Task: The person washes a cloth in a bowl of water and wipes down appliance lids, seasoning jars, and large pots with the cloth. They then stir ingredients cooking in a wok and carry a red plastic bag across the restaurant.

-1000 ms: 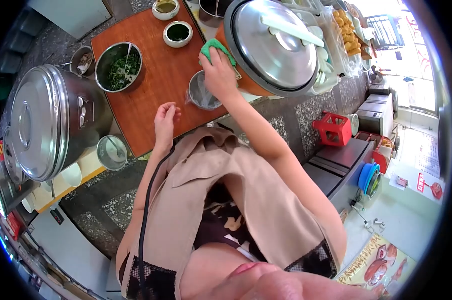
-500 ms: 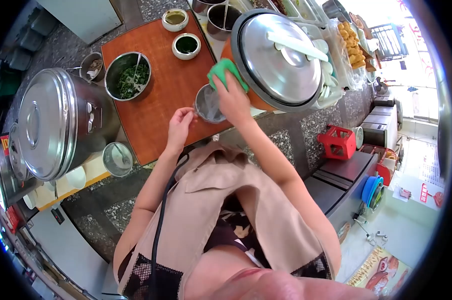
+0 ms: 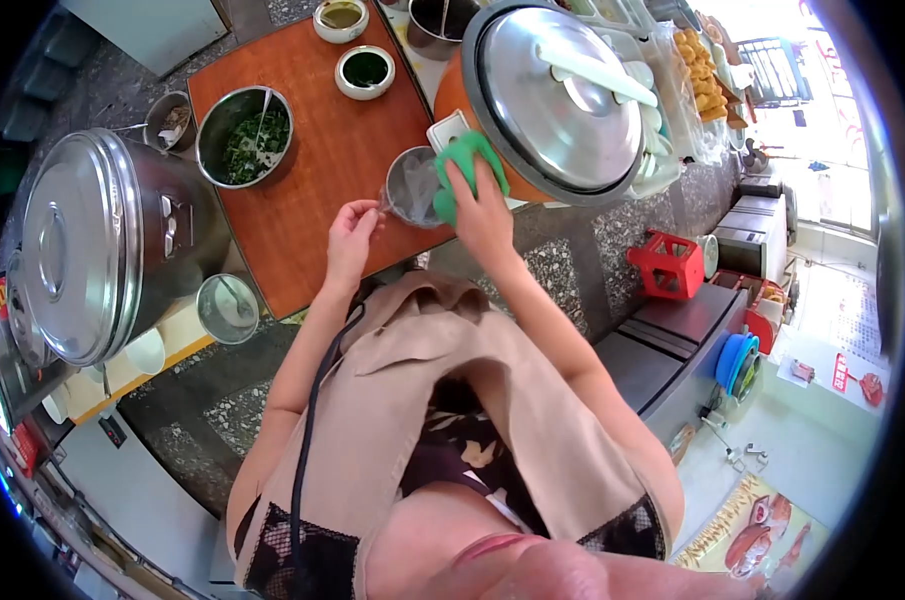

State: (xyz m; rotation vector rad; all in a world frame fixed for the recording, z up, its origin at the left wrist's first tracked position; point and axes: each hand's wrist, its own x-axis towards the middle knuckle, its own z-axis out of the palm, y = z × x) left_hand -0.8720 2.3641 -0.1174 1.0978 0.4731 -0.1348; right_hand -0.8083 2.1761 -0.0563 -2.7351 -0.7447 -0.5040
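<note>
My right hand (image 3: 484, 220) is closed on a green cloth (image 3: 469, 165), held between the orange side of a big lidded pot (image 3: 562, 100) and a metal container (image 3: 396, 190). A clear plastic bag (image 3: 422, 185) lines that container, which stands near the front edge of the brown table (image 3: 337, 150). Just left of the container, my left hand (image 3: 352, 235) has its thumb and forefinger pinched together near the rim. Whatever may be between those fingertips is too small to make out.
On the table are a bowl of chopped greens (image 3: 244, 138) with a spoon, and two small white pots, one with dark green sauce (image 3: 364, 70). A large steel pot (image 3: 82, 250) stands at the left. A red plastic stool (image 3: 667, 265) is at the right.
My right hand has drawn the green cloth slightly down and right, nearer to me, uncovering a pale panel on the orange pot's side. My left hand stays pinched beside the lined container.
</note>
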